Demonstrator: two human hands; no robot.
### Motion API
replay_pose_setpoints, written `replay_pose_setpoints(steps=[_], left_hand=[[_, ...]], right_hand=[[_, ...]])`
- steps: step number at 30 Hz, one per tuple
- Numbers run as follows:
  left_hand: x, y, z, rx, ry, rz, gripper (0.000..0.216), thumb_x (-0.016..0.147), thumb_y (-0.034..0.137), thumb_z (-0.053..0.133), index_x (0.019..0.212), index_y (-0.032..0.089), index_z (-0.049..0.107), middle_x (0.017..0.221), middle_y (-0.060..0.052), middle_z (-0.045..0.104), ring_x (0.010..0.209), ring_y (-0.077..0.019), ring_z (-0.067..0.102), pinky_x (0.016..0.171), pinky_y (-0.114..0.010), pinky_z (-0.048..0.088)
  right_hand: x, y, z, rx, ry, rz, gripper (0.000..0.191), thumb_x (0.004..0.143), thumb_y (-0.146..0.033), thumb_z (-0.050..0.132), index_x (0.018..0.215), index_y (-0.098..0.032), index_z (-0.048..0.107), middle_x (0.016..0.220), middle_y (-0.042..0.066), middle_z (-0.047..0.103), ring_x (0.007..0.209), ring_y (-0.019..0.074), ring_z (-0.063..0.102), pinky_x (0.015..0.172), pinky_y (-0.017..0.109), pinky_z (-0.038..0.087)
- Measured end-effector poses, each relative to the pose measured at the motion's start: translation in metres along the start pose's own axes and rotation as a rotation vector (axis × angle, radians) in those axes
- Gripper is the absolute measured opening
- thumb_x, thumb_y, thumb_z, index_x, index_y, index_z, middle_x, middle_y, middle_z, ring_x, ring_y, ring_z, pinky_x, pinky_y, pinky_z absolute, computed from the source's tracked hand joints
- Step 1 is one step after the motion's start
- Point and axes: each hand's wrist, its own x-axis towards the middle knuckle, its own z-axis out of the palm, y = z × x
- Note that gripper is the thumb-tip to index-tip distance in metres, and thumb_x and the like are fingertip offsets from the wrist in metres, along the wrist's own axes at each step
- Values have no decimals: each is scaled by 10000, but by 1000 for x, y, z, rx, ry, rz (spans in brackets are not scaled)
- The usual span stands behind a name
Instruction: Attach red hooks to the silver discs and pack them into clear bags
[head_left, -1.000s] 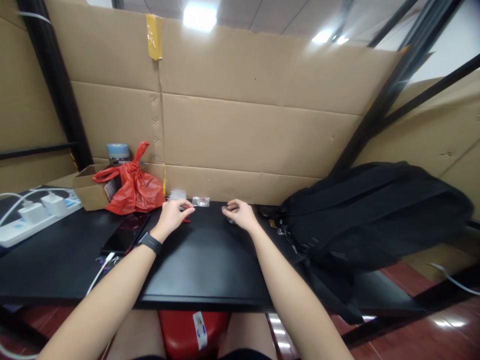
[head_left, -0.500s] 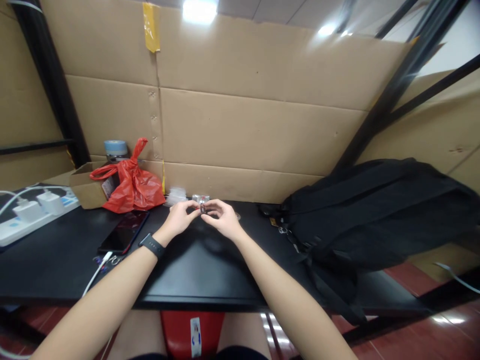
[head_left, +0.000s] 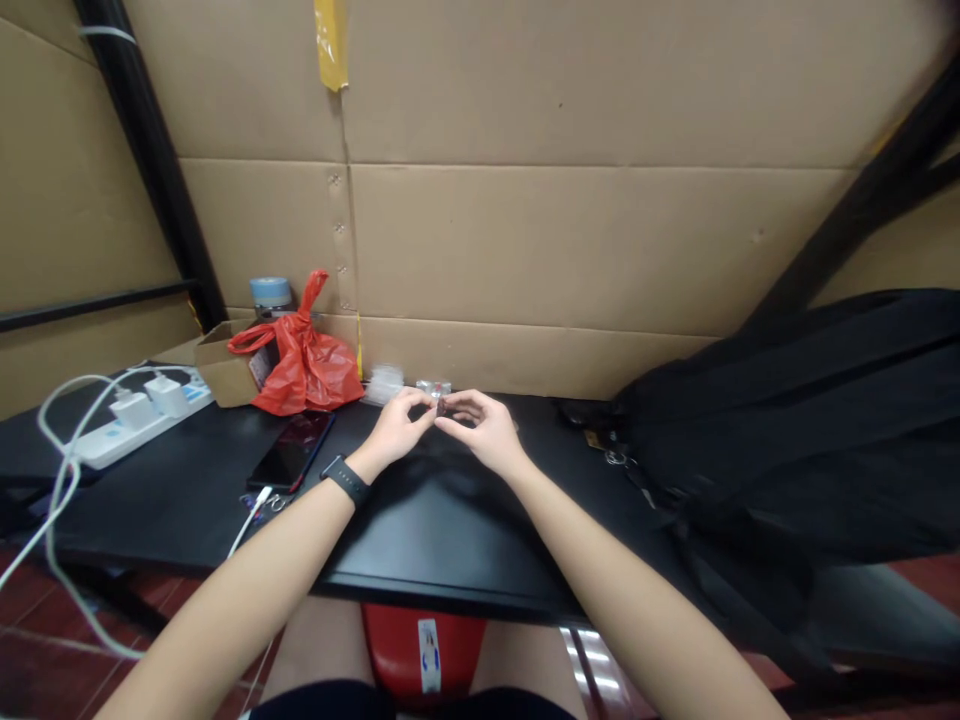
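Note:
Between my fingertips, above the black table point(head_left: 420, 545), is a small dark object point(head_left: 441, 407), too small to name. My left hand point(head_left: 400, 424), with a dark watch point(head_left: 345, 480) on the wrist, pinches it from the left side. From the right, my right hand point(head_left: 484, 428) meets it with thumb and fingertips. Just behind the hands lies a small shiny clear packet point(head_left: 433, 388) with a bit of red. Left of that packet sits a whitish translucent plastic item point(head_left: 385, 383).
At the back left stand a tied red plastic bag point(head_left: 311, 365), an open cardboard box point(head_left: 225, 368) and a blue-lidded jar point(head_left: 271, 292). A phone point(head_left: 291, 452), a white cable point(head_left: 251, 520) and a power strip point(head_left: 112, 443) lie left. A black backpack point(head_left: 810, 430) fills the right side.
The view has tilted down and turned left, so everything sits further right in the picture. Both hands still meet at the small dark object, which appears slightly turned.

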Motion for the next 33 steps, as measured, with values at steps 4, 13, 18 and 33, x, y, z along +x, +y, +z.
replay_pose_setpoints(steps=[4, 13, 18, 33], left_hand=[[-1, 6, -1, 50, 32, 22, 106, 861, 263, 630, 858, 182, 698, 956, -59, 628, 957, -205, 608, 922, -337, 459], [-2, 7, 2, 113, 63, 31, 91, 850, 257, 639, 845, 202, 712, 948, -44, 630, 944, -201, 619, 920, -342, 465], [-1, 5, 0, 106, 5, 70, 103, 867, 231, 600, 885, 195, 694, 960, -53, 663, 943, -205, 629, 907, -343, 475], [-2, 5, -14, 366, -317, 91, 281, 892, 397, 573, 1123, 271, 672, 1195, -56, 663, 1143, -245, 575, 977, -386, 448]], right_hand=[[0, -1, 2, 55, 5, 24, 360, 697, -427, 812, 925, -192, 661, 985, 71, 731, 947, 232, 705, 864, 362, 561], [6, 4, -8, -205, -107, 2, 277, 907, -466, 557, 870, -197, 615, 1000, 57, 633, 916, 189, 606, 760, 309, 510], [7, 5, -13, -291, -163, -44, 232, 926, -399, 535, 820, -199, 585, 1044, 67, 605, 991, 195, 585, 794, 314, 491], [5, 1, -23, -518, -295, -94, 106, 902, -220, 562, 815, -187, 613, 1154, 95, 577, 1070, 209, 565, 931, 384, 451]])
